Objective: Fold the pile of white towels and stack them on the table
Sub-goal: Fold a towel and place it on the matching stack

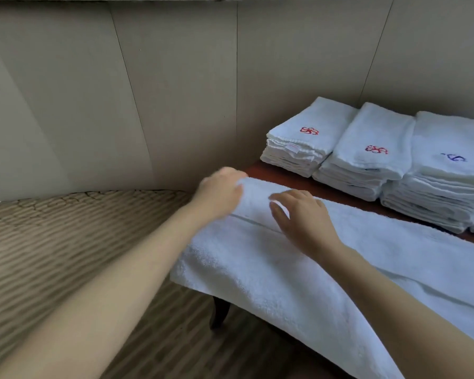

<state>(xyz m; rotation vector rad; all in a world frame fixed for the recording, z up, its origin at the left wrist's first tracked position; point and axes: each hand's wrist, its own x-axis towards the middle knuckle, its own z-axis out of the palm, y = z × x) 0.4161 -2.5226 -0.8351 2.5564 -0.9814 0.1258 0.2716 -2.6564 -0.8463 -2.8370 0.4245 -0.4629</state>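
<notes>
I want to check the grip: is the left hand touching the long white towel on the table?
Touching. The head view shows the left hand at the far end of the long white towel, its fingers wrapped over the towel's folded edge with no gap.

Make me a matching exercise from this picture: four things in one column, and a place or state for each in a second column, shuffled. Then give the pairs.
Things
1. left hand
2. right hand
3. long white towel
4. blue-marked stack

Places or states
A. spread along the table, its near edge hanging over the side
B. at the towel's far left end
C. rightmost of the three folded stacks
D. on top of the towel, fingers spread, right of the other hand

Pairs: 1-B, 2-D, 3-A, 4-C
</notes>
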